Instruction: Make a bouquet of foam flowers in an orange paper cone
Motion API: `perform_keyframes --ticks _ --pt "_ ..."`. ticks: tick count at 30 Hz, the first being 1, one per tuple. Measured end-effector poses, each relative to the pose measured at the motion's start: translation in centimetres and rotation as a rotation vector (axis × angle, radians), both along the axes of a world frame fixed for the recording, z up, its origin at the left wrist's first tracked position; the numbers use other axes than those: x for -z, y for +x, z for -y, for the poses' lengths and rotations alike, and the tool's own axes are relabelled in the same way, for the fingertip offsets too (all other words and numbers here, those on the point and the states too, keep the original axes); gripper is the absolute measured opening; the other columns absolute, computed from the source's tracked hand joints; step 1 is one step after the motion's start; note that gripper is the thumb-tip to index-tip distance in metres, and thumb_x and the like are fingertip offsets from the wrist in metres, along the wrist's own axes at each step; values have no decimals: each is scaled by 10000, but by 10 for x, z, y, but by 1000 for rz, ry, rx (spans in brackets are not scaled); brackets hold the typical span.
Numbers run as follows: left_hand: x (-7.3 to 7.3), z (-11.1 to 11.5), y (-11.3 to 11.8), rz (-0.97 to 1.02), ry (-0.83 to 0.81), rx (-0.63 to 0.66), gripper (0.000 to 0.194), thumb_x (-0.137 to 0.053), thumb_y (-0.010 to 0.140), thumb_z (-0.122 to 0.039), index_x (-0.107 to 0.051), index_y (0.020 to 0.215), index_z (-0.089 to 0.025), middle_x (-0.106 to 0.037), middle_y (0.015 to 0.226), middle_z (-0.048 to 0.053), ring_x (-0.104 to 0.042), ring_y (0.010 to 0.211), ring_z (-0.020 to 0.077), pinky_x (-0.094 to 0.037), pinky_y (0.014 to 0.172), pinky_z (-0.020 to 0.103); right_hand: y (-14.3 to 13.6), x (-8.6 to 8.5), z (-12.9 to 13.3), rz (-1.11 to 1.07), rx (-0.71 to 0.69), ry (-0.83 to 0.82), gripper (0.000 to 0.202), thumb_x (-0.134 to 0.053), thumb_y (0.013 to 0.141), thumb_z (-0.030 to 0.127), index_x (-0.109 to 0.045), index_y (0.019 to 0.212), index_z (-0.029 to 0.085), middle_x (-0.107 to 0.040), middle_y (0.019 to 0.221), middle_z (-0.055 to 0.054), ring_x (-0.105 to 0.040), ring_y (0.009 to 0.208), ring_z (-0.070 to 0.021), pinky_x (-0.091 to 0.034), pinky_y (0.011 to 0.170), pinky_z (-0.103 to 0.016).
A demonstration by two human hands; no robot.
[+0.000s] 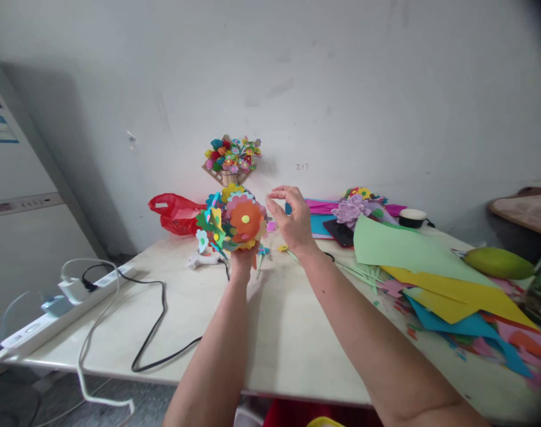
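A round bouquet of colourful foam flowers [246, 222] stands upright above the table, a large orange bloom facing me. My left hand [242, 261] is closed around it from below; the blooms hide most of my fingers. Just right of the flowers, my right hand [295, 222] is raised with thumb and fingers curved and a small gap between them. Nothing shows in it, and it seems apart from the petals. Below the bouquet lie a white glue gun [203, 261] and a small yellow flower on a green stem [283, 248].
Foam sheets [413, 252] and scraps cover the right side, near a purple flower [351, 210] and a dark phone [339, 233]. A red plastic bag [177, 213] and a flower basket [229, 177] are behind. A power strip [66, 311] and black cable [164, 302] lie left.
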State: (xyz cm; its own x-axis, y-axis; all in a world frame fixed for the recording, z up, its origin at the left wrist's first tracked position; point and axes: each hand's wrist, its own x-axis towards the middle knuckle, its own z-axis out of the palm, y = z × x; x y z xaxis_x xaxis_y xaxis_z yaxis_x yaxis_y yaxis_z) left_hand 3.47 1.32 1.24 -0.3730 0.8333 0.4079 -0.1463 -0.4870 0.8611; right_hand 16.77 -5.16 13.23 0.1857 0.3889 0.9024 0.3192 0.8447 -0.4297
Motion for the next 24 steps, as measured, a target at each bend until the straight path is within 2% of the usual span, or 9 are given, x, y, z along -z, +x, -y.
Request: perform_keyframes --ticks 3,7,9,11,13,15,17,19,24 --pt "-3 2 2 62 27 55 279 -738 549 -318 -574 725 -176 -563 594 -7 -512 507 117 -433 511 266 -4 4 2 180 102 116 188 -574 827 352 -692 882 216 -646 986 -63 -552 980 -205 -399 921 -374" --pt "-4 6 3 113 41 121 303 -752 554 -315 -585 760 -169 -575 615 -10 -534 534 116 -432 526 255 -14 7 7 409 71 135 195 -595 827 335 -706 956 241 -653 1103 -40 -533 1042 -199 -373 941 -361" --pt "-4 7 2 125 45 203 308 -759 569 -348 -569 738 -173 -547 568 -23 -516 510 109 -422 522 251 -16 7 7 396 33 133 196 -575 841 335 -707 957 247 -646 1138 -34 -535 1057 -190 -373 944 -353" --pt "-4 9 1 120 57 310 336 -746 602 -422 -552 729 -179 -518 527 -33 -481 471 98 -406 507 249 -14 9 3 282 20 115 208 -536 861 332 -705 930 232 -653 1114 -44 -550 1041 -182 -382 935 -340" --pt "-4 11 -1 106 63 411 385 -726 624 -501 -547 740 -180 -517 526 -30 -454 445 88 -391 494 247 -10 13 -7 143 34 55 231 -503 870 331 -695 866 204 -673 1009 -57 -574 979 -177 -405 892 -320" --pt "-4 13 -3 104 54 480 436 -722 617 -550 -548 760 -177 -544 562 -19 -449 441 81 -384 487 243 -5 19 -18 60 60 -68 245 -499 856 341 -668 776 182 -672 850 -52 -586 845 -171 -424 781 -292" --pt "-4 14 -4 125 40 519 481 -738 588 -572 -542 777 -175 -561 594 -15 -448 440 76 -382 483 240 -2 27 -27 29 101 -243 264 -518 830 371 -622 680 181 -619 679 -19 -544 678 -151 -396 657 -266" --pt "-5 16 -6 152 32 549 530 -755 551 -593 -534 786 -172 -569 608 -13 -449 440 75 -382 481 238 -1 34 -32 38 128 -377 280 -535 807 383 -568 608 188 -549 569 15 -480 587 -130 -352 598 -249" --pt "-5 19 -10 211 22 643 621 -756 496 -652 -527 811 -168 -582 637 -3 -434 432 60 -327 442 206 1 43 -36 56 183 -480 350 -504 811 402 -482 530 196 -501 516 28 -457 570 -121 -326 593 -242"
